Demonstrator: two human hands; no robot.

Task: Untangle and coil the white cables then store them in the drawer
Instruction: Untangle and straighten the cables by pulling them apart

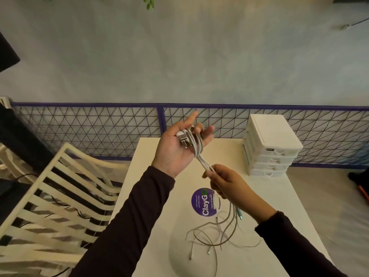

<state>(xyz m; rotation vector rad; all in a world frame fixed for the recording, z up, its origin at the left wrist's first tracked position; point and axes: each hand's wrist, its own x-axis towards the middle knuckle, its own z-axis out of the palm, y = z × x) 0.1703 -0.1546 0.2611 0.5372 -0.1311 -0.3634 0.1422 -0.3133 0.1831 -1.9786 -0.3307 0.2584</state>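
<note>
A cream table [279, 192] fills the lower middle of the frame, and a round purple ClayGo sticker [202, 203] is stuck near its centre. At the table's upper right corner stands a white drawer unit [271, 148] of stacked drawers, all of which look closed. It is well apart from both hands. A cream slatted chair [60, 196] sits at the lower left, just beside the table's left edge. Behind the table, a wire mesh panel [99, 130] with a purple frame runs across the middle of the frame, under a blue-grey wall. A few green leaves [148, 2] poke in at the top edge.

The white cables [196, 142] are in the air above the table. Part of them is looped round the fingers of the left hand [177, 146], and the plugs lie in that palm. From the loops a tight bundle runs down and right into the right hand [225, 182]. Below that hand the loose ends [219, 234] trail onto the table in tangled curves, one of them with a teal connector [240, 214].

The left hand is raised in the centre with its palm turned up. One finger points up, and the others curl over the loops and grip them. The right hand is lower and to the right, above the sticker, and its thumb and fingertips pinch the bundle. Both sleeves are dark
</note>
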